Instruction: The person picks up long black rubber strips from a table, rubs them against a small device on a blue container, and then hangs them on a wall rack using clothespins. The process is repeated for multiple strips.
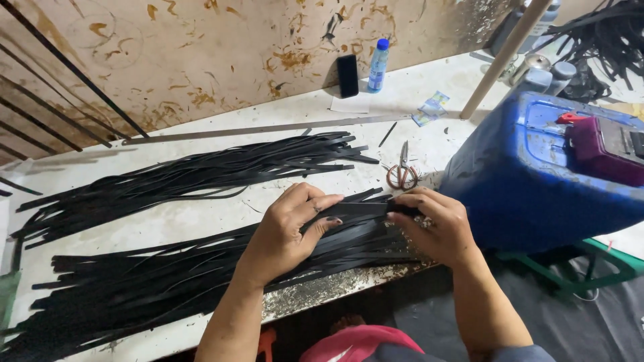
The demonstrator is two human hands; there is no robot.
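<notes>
Across the pale, stained surface (201,221) lay heaps of thin black strips, and both hands, left hand (288,231) and right hand (433,224), pinched one strip (359,208) between them above the near heap (168,281); it looked light, limp and best gripped near its ends.

Small craft workshop. Stained counter (201,221) w/ piles of cut black strips (201,171), scissors (402,171) at 1 o'clock. Long metal ruler (268,129) at 12, by a glue-smeared wall (221,53).

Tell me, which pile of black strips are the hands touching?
The near pile, along the table's front edge. The left hand and right hand pinch one strip over it. The far pile lies untouched, closer to the wall.
</notes>
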